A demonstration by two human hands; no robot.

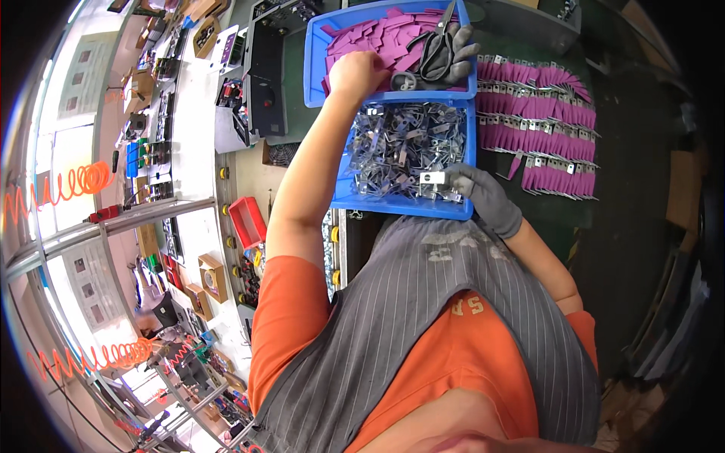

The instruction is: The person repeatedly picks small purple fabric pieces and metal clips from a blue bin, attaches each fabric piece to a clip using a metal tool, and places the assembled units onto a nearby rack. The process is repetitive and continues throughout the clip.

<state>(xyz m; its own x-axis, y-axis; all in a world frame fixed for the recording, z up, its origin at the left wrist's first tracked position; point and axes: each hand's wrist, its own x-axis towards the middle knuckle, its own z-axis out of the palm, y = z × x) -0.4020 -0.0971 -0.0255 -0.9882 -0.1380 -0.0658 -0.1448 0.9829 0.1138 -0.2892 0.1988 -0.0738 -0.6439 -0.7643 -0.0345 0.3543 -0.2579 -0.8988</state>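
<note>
My bare left hand (358, 75) reaches into a blue bin (313, 72) of loose purple strips (377, 39). Its fingers are curled down among the strips, and their tips are hidden, so what they grip cannot be made out. In a grey glove, my right hand (489, 201) pinches a small bent metal bracket (432, 178) over the nearer blue bin (408, 205). Many similar metal brackets (404, 143) lie jumbled in that bin. Black-handled scissors (436, 57) and a spare grey glove (461, 60) rest on the strips at the right.
To the right, brackets fitted with purple strips (536, 136) lie in rows on a dark green surface (555, 210). Left of my arm stand a red bin (247, 221) and a dark metal housing (266, 83). Orange coiled hoses (87, 180) hang at far left.
</note>
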